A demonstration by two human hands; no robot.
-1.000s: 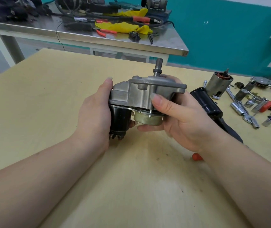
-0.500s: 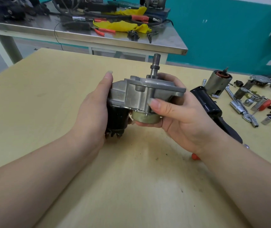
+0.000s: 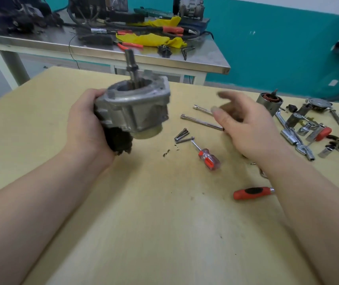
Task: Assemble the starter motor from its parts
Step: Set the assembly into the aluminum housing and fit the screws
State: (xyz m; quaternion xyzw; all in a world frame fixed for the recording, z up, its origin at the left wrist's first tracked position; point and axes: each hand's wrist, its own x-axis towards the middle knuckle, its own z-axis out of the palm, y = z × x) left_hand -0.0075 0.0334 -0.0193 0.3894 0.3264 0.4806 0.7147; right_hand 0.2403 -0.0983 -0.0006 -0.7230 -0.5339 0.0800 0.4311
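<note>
My left hand point(image 3: 84, 128) grips the grey aluminium starter housing point(image 3: 135, 108) above the table, with its steel shaft point(image 3: 131, 66) pointing up and a black solenoid point(image 3: 119, 142) hanging beneath. My right hand point(image 3: 246, 124), blurred and empty with fingers spread, hovers to the right over two long bolts point(image 3: 201, 121). An armature point(image 3: 268, 102) with copper windings stands at the far right. Short bolts point(image 3: 182, 134) lie near the middle of the table.
A small red-handled screwdriver point(image 3: 205, 157) and a red-and-black tool handle point(image 3: 251, 193) lie on the yellow table point(image 3: 164, 223). Sockets, a ratchet and loose parts point(image 3: 308, 130) crowd the right edge. A steel bench point(image 3: 102, 52) with tools stands behind.
My right hand has let go of the housing and swung right over the long bolts. My left hand alone now holds the housing, which has turned and tilted.
</note>
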